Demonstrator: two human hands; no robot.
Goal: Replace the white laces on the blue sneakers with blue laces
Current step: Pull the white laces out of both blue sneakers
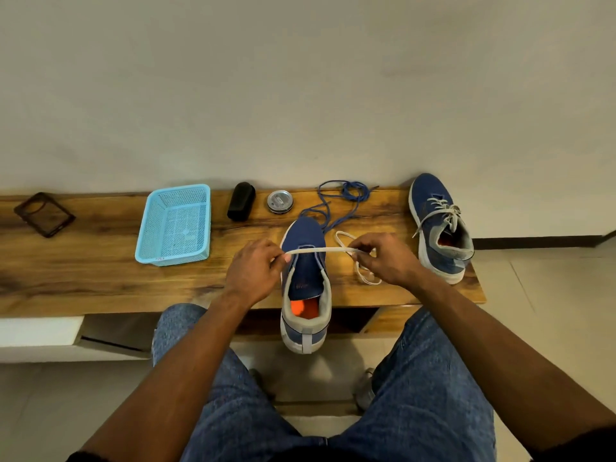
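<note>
Leftmost, dark case: a brown, see-through case (44, 214) is laid flat at the wooden bench's (100, 278) 9 o'clock end.
Basket: a light blue mesh basket (175, 224) is set at 3 o'clock of the case.
Black object: a dark oblong item (241, 201) is stood at the bench's back edge; what it is cannot be told.
Tin: a round silver tin (280, 201) is placed just beside it, at its 3 o'clock.
Left hand: the left hand (255, 270) is curled, one end of the white lace (320, 250) pinched between thumb and fingers.
Near sneaker: the blue sneaker (305, 281) is set unlaced, heel overhanging the bench edge at 6 o'clock; the white lace is stretched taut across it.
Blue laces: the blue laces (346, 195) are heaped loosely at 12 o'clock of this sneaker.
Right hand: the right hand (386, 258) is curled, the lace's bundled loops pinched in its fingertips.
Far sneaker: a second blue sneaker (440, 228) is seen at the 3 o'clock end, laced in white.
</note>
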